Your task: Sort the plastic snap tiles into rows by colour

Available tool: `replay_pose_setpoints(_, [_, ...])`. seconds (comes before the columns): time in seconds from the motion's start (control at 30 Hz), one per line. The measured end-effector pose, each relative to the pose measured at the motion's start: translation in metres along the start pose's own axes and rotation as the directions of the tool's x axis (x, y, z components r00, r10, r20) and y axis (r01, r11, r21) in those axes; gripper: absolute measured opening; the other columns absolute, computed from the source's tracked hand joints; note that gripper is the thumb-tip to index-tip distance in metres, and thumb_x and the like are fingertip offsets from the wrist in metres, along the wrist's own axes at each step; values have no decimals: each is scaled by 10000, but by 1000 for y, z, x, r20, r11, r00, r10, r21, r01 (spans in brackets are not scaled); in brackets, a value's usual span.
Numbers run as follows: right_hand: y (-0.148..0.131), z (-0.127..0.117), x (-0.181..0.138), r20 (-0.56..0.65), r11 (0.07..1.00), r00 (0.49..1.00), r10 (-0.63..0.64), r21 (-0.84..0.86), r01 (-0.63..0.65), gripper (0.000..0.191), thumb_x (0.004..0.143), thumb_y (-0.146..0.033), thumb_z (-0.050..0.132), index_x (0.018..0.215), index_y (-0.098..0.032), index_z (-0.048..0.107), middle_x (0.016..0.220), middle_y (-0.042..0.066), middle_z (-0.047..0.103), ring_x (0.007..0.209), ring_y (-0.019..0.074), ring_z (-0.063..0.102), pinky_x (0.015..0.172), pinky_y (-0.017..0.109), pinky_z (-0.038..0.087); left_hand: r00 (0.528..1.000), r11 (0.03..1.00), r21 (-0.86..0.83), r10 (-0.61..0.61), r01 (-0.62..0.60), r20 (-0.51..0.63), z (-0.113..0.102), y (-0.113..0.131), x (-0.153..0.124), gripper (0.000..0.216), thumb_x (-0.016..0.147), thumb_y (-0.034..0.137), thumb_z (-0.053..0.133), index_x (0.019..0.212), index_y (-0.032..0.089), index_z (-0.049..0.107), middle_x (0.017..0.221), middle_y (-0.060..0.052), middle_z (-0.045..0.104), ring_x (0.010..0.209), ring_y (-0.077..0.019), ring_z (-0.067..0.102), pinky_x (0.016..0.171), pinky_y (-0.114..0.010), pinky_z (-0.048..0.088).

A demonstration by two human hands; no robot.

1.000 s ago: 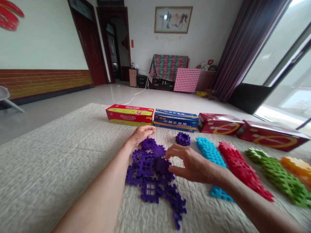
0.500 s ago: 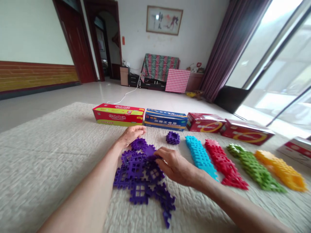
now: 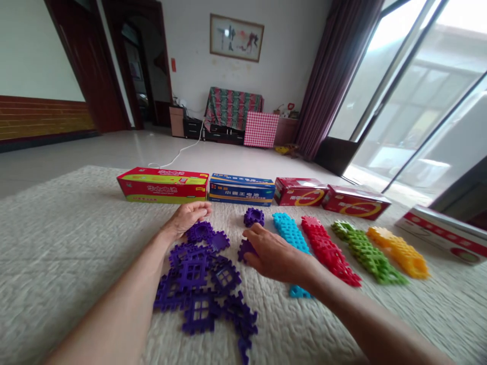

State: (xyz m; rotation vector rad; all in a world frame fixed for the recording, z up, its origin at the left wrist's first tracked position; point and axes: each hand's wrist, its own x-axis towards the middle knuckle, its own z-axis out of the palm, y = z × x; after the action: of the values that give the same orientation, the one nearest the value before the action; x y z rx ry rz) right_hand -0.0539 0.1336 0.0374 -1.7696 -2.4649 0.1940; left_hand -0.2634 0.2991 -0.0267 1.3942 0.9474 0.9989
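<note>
Purple interlocking plastic tiles (image 3: pixel 194 274), some with window grids, lie in a loose overlapping heap on the quilted mat in front of me. My left hand (image 3: pixel 187 218) rests at the far edge of that heap, close to a purple tile with a round opening (image 3: pixel 200 231). Its fingers point right, loosely bent, and hold nothing that I can see. Right of the heap, my right hand (image 3: pixel 268 251) grips a single purple tile (image 3: pixel 246 249) between thumb and fingers, partly covered by them. Just beyond it stands a small stack of purple tiles (image 3: pixel 253 216).
Overlapping rows of blue (image 3: pixel 291 230), red (image 3: pixel 329 248), green (image 3: pixel 365 253) and yellow tiles (image 3: pixel 399 251) lie to the right. Behind them stand a red-yellow box (image 3: pixel 163 186), a blue box (image 3: pixel 242 190), two dark red boxes (image 3: pixel 300 191) and a white-red box (image 3: pixel 443 233).
My right hand has carried a purple tile off the heap, towards the small stack. My left hand stays by the heap's far edge. The view has turned slightly right.
</note>
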Motion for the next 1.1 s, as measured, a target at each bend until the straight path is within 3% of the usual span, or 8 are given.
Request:
replay_pose_setpoints(0.1, [-2,0,-4,44,1000,999,-25,-4,25,338,789,-287,561,1076,-110,550,1058,147,558,969,230,560,837,355,433,1000,1000,19,5,-5,1,1,2,-1,470,578,377,735,985,145,689,908,-78,725,857,-195,650,668,-258,482])
replay_pose_setpoints(0.23, [-5,-1,-4,77,999,996,-37,-12,38,314,751,-202,559,1053,-116,561,1033,134,561,949,218,550,839,359,433,1000,999,46,11,-11,3,1,3,-1,458,593,378,719,983,140,688,911,-81,725,824,-188,649,646,-259,481])
replay_pose_setpoints(0.33, [-2,-2,2,-40,998,998,-42,-39,40,410,733,-155,545,1143,-141,525,1088,125,553,989,228,529,843,369,431,1000,999,49,-1,1,5,1,4,-2,435,596,357,712,974,143,690,906,-79,726,753,-163,636,627,-258,473])
replay_pose_setpoints(0.43, [9,3,12,-230,995,973,-22,-99,-1,521,739,-115,512,1254,-161,453,1204,120,523,1097,249,477,898,387,404,1000,999,46,4,-5,6,1,5,-2,427,590,340,710,969,143,692,900,-75,727,736,-154,629,644,-263,474])
replay_pose_setpoints(0.5, [18,10,18,-293,990,956,2,-133,-43,555,747,-98,496,1294,-160,423,1261,123,500,1143,258,452,921,393,386,1000,998,53,16,-16,2,2,5,-2,432,586,337,709,969,140,693,890,-75,728,759,-163,634,669,-272,477])
replay_pose_setpoints(0.63, [34,21,23,-337,980,941,34,-174,-98,541,763,-106,494,1297,-159,426,1264,132,502,1147,272,451,902,404,383,1000,998,61,26,-25,0,2,5,-2,433,590,331,702,976,135,691,890,-77,726,818,-180,641,701,-281,474])
replay_pose_setpoints(1.1, [39,21,23,-404,984,913,-57,-178,-17,537,734,-113,570,1258,-178,473,1277,116,506,1166,295,450,956,451,384,1000,999,29,26,-26,11,1,1,1,421,588,310,697,972,138,689,883,-72,722,809,-173,634,693,-272,454])
